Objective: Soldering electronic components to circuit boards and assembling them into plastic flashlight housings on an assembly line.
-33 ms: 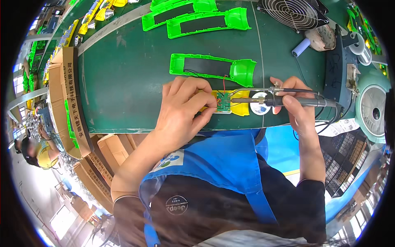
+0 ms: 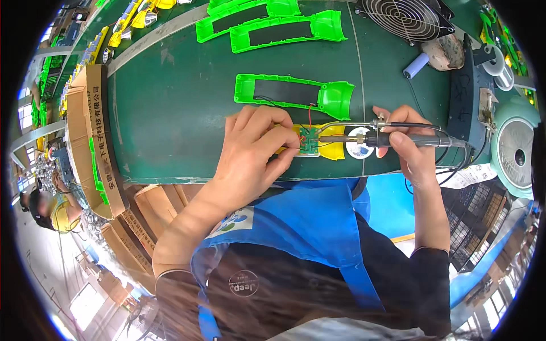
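My right hand [image 2: 410, 142] grips a soldering iron [image 2: 392, 139] with a thin metal solder-feed tube [image 2: 347, 123] fixed alongside. The iron's tip points left and reaches the small green circuit board [image 2: 310, 142], which sits in a yellow plastic shell [image 2: 333, 150]. Over the left end of that shell, my left hand [image 2: 256, 142] is closed, thumb and forefinger pressed together at the board's edge. What they pinch is hidden. A red wire [image 2: 310, 115] runs from the board to a green plastic shell [image 2: 284, 91] with a dark inset panel, lying just beyond.
More green shells [image 2: 287, 31] lie at the back. A round white disc [image 2: 359, 143] sits under the iron. To the right are a fan with a wire guard [image 2: 406, 20], a purple cylindrical cell [image 2: 417, 65], a solder spool [image 2: 493, 61] and a dark box [image 2: 467, 96]. Cardboard [image 2: 94, 142] borders the left.
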A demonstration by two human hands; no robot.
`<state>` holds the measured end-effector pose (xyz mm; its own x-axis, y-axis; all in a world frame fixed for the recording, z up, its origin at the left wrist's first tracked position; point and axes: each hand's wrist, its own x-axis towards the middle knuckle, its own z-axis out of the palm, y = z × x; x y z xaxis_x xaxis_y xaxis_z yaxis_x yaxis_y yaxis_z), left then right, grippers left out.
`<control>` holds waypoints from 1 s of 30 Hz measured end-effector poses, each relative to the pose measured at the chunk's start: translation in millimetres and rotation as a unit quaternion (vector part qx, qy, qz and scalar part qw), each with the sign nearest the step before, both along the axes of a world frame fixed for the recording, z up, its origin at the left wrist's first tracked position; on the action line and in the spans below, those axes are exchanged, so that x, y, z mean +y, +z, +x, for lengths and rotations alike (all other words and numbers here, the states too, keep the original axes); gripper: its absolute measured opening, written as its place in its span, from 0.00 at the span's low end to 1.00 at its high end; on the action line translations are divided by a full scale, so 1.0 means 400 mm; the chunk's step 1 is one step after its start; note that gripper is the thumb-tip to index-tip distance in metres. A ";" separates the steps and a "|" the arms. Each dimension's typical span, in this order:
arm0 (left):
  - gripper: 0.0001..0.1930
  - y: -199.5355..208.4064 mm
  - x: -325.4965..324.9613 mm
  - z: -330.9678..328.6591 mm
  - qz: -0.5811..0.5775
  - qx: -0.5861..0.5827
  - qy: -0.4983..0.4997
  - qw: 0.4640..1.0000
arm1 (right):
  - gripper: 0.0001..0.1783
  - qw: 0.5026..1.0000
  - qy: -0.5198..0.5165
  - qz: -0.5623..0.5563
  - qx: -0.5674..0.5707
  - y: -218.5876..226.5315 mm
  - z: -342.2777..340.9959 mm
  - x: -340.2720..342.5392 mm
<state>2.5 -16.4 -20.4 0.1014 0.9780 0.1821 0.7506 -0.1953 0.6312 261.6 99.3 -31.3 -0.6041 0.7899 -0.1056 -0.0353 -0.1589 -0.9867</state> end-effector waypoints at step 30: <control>0.09 0.015 0.012 0.003 -0.003 0.025 -0.010 1.000 | 0.14 0.997 0.037 0.044 -0.051 0.006 0.004 0.002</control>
<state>3.7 -11.8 -14.5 0.1289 0.9769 0.1703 0.7773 -0.2062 0.5944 263.2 100.1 -29.0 -0.6512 0.7521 -0.1015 0.0738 -0.0703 -0.9948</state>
